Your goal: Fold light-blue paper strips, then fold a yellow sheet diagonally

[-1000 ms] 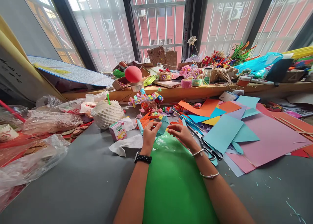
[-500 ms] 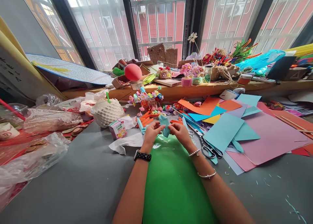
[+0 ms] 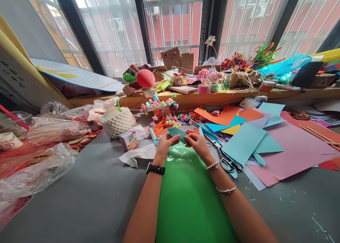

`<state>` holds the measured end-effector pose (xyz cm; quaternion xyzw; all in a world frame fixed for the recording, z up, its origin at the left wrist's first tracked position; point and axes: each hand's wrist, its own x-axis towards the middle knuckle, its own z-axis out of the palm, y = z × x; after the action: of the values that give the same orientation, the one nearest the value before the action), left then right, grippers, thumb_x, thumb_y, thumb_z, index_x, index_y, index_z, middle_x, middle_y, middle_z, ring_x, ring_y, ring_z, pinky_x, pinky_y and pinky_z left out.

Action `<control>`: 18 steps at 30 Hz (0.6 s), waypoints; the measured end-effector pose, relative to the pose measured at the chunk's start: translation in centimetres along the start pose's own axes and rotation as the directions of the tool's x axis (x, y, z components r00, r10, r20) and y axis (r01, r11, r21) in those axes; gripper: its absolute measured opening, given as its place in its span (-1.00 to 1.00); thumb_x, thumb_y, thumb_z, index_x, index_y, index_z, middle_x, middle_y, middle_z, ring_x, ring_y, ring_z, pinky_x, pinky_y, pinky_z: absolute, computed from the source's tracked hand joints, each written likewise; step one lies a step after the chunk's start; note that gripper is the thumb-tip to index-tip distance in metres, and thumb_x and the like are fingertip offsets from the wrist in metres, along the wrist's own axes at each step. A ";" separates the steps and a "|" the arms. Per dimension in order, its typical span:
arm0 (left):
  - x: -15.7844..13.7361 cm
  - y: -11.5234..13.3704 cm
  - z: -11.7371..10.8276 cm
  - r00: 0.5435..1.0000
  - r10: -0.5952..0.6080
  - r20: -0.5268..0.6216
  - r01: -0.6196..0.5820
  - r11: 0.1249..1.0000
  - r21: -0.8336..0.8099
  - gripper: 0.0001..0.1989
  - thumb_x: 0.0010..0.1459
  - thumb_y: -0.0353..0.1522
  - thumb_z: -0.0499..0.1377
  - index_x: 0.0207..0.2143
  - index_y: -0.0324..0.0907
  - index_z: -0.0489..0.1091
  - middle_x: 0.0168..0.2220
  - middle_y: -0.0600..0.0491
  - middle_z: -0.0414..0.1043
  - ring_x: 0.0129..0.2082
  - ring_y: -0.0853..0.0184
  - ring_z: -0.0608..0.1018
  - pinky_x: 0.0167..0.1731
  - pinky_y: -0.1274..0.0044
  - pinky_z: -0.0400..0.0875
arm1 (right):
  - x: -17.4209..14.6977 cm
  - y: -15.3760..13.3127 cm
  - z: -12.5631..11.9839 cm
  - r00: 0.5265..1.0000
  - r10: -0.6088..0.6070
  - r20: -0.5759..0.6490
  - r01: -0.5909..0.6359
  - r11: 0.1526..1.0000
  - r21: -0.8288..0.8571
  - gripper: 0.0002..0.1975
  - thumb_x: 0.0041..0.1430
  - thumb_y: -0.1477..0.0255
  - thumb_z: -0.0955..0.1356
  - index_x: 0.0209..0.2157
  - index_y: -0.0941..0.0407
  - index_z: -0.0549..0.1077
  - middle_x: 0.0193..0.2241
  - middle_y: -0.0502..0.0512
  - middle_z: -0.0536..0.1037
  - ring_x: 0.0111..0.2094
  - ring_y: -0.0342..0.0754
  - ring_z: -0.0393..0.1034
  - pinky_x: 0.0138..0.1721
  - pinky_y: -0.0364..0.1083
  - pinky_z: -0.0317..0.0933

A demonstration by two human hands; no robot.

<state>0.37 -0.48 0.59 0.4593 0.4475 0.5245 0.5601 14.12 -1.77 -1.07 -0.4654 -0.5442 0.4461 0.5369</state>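
A small piece of folded teal paper (image 3: 176, 132) is held up between my two hands, lying crosswise. My left hand (image 3: 166, 144), with a black watch strap at the wrist, pinches its left part between thumb and fingers. The fingertips of my right hand (image 3: 196, 143) are closed on its right end; two bracelets circle that arm. Below both hands is a large shiny green balloon (image 3: 192, 193), between my forearms. Just right of my right hand lie black-handled scissors (image 3: 225, 161) on the table, partly over paper scraps.
Teal sheets (image 3: 244, 144) and a large pink sheet (image 3: 297, 147) cover the right side. A foam-netted round item (image 3: 118, 122) with a green straw, a small carton (image 3: 129, 140) and plastic bags (image 3: 57, 129) are on the left. Craft flowers (image 3: 159, 106) stand behind my hands.
The folded teal paper has turned from standing upright to lying crosswise between my fingers. Both hands stay in nearly the same place, and the whole view has shifted slightly.
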 end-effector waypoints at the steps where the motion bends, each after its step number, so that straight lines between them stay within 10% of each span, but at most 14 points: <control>1: 0.0 0.0 0.0 1.000 0.002 -0.005 -0.002 1.000 0.000 -0.67 -0.33 -0.31 0.28 -0.46 -0.29 0.34 -0.51 0.07 0.42 -0.48 0.41 0.47 -0.36 0.52 0.39 | 0.0 0.0 0.0 1.000 -0.005 -0.009 0.005 1.000 0.000 -0.68 -0.18 0.18 0.33 -0.54 0.18 0.36 -0.66 0.00 0.42 -0.65 -0.17 0.32 -0.58 -0.18 0.19; 18: -0.6 0.0 0.7 0.999 -0.031 0.010 0.031 0.999 -0.010 -0.68 -0.35 -0.35 0.30 -0.46 -0.33 0.38 -0.53 0.04 0.44 -0.55 0.39 0.49 -0.37 0.49 0.41 | -0.2 -0.2 0.0 0.999 -0.040 0.001 0.039 0.992 0.118 -0.71 -0.20 0.22 0.35 -0.51 0.17 0.37 -0.60 -0.02 0.39 -0.62 -0.20 0.29 -0.57 -0.19 0.18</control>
<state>1.06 -1.14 0.75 0.4520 0.4492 0.5156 0.5727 14.15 -1.96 -0.92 -0.4213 -0.5269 0.4675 0.5713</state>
